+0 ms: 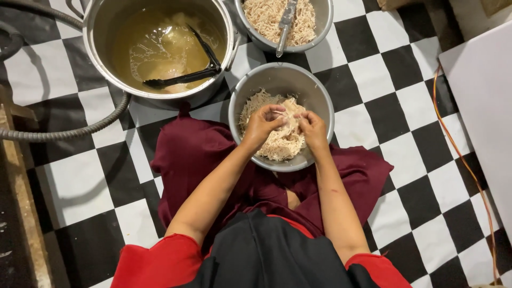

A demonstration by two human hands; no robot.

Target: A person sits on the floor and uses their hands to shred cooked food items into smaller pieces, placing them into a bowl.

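A steel bowl [314, 90] sits on the checkered floor in front of me, holding a pile of pale shredded meat [272, 144]. Both my hands are over that pile. My left hand [261, 125] and my right hand [312, 128] pinch one chunk of the meat [288, 114] between their fingers, close together above the bowl's middle. My forearms reach forward over a maroon cloth [192, 154] on my lap.
A large steel pot [101, 21] of yellowish broth stands at the upper left with black tongs [186, 77] lying in it. A second bowl [320, 32] of shredded meat with a metal utensil [285, 24] sits behind. A grey hose [69, 130] and an orange cable [464, 160] cross the floor.
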